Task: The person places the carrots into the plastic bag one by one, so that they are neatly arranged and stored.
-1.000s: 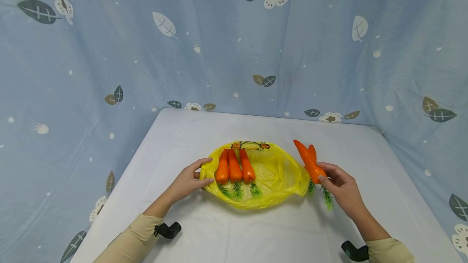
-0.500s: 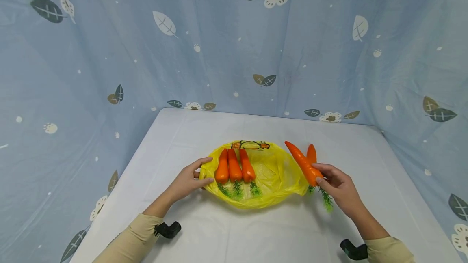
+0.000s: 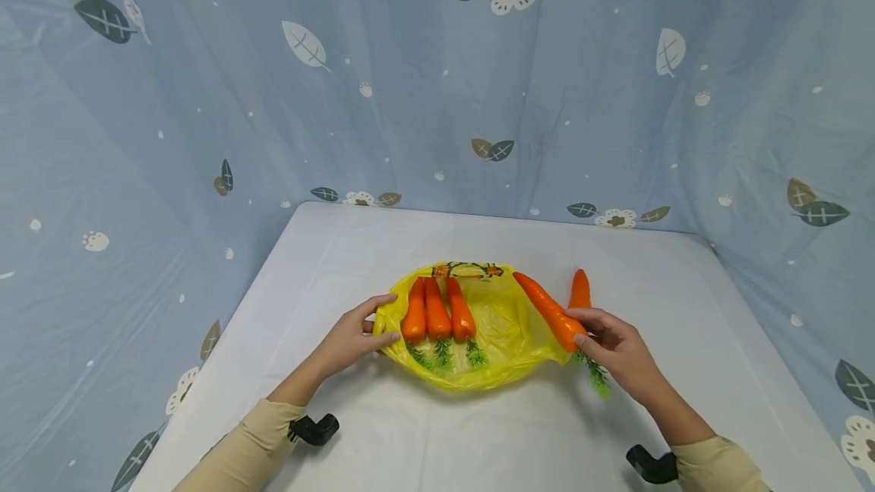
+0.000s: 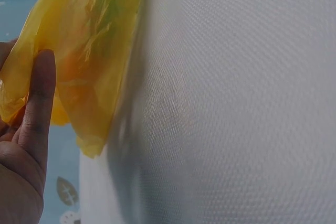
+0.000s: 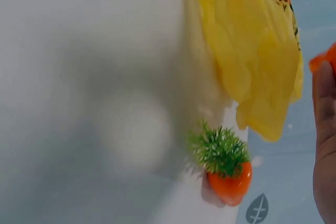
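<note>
A yellow plastic bag (image 3: 504,329) lies spread open on the white table. Three orange toy carrots (image 3: 438,313) rest side by side in its left part, green tops toward the person. My left hand (image 3: 350,342) pinches the bag's left rim between thumb and fingers; the left wrist view shows the yellow film (image 4: 94,77) caught there. My right hand (image 3: 618,354) grips another carrot (image 3: 545,308) near its leafy end, above the table, its tip over the bag's right side. One more carrot (image 3: 580,291) lies behind it on the table, partly hidden; its green top (image 5: 220,150) shows in the right wrist view.
The white-covered table (image 3: 478,446) extends around the bag on every side. A blue curtain (image 3: 410,97) with leaf and flower prints hangs behind the table and along its sides. Black wrist devices (image 3: 313,430) sit at both sleeves.
My right hand has moved left with the carrot, bringing its tip from beside the lying carrot to over the bag's right edge. The left hand and the bag's carrots stay put.
</note>
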Available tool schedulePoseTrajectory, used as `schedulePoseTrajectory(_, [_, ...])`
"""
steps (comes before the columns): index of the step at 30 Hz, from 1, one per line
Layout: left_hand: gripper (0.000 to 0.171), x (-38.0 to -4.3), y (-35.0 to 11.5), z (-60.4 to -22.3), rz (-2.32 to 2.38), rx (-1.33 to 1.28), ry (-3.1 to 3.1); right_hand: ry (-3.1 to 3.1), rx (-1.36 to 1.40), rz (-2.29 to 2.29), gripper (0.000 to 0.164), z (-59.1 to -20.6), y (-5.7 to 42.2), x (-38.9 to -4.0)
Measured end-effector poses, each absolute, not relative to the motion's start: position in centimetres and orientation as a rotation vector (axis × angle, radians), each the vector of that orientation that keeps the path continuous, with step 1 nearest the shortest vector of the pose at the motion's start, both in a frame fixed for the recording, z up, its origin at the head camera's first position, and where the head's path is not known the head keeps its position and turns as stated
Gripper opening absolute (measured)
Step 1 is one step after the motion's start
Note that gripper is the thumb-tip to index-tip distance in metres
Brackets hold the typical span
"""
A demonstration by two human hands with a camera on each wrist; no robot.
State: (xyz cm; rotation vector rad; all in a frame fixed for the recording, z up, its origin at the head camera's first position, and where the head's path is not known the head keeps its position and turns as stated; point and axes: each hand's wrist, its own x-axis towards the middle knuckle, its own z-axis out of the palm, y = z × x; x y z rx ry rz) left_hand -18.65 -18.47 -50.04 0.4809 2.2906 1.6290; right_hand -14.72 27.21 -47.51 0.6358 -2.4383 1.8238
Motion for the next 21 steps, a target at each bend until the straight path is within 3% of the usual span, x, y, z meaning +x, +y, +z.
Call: schedulePoseTrajectory(21, [0.072, -18.7, -18.6, -49.9, 1.639, 0.489, 2.278, -2.622, 0.588, 1.803, 0.034, -47.4, 23.3, -15.9])
